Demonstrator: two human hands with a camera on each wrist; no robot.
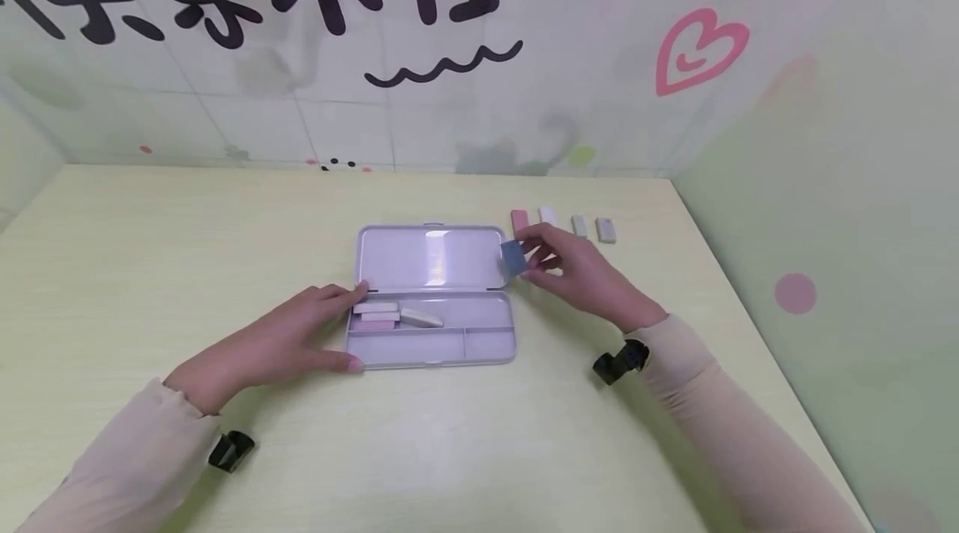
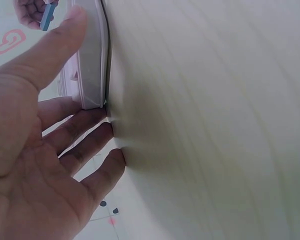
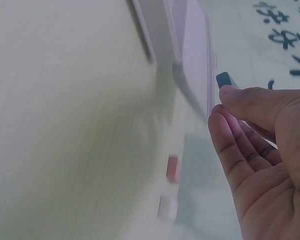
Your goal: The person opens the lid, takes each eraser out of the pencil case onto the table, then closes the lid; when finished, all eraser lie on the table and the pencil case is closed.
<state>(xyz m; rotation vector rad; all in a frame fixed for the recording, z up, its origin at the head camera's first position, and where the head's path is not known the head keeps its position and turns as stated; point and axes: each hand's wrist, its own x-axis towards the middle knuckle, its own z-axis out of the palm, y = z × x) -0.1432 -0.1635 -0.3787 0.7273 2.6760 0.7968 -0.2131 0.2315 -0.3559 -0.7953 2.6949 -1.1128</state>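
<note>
A lilac pencil case [image 1: 412, 348] lies on the table with its lid [image 1: 393, 258] folded back. My left hand [image 1: 280, 340] steadies the case's left end, thumb at the near corner and fingers, fairly straight, along the side. Between thumb and fingers my right hand [image 1: 573, 271] pinches a blue-grey eraser [image 1: 514, 258], held up by the lid's right edge. Inside the back compartment, white and pink erasers [image 1: 376, 317] are stacked at the left, and a whitish eraser [image 1: 421, 318] lies slanted beside them. In the right wrist view the blue-grey eraser [image 3: 224, 79] pokes out past the thumb.
Beyond my right hand, a row holds a pink eraser [image 1: 519, 220], a white one [image 1: 548, 216], a pale grey one [image 1: 579, 225] and a greyish one [image 1: 606, 230]. A decorated wall [image 1: 300, 125] borders the table's back; another wall [image 1: 847, 208] stands at the right.
</note>
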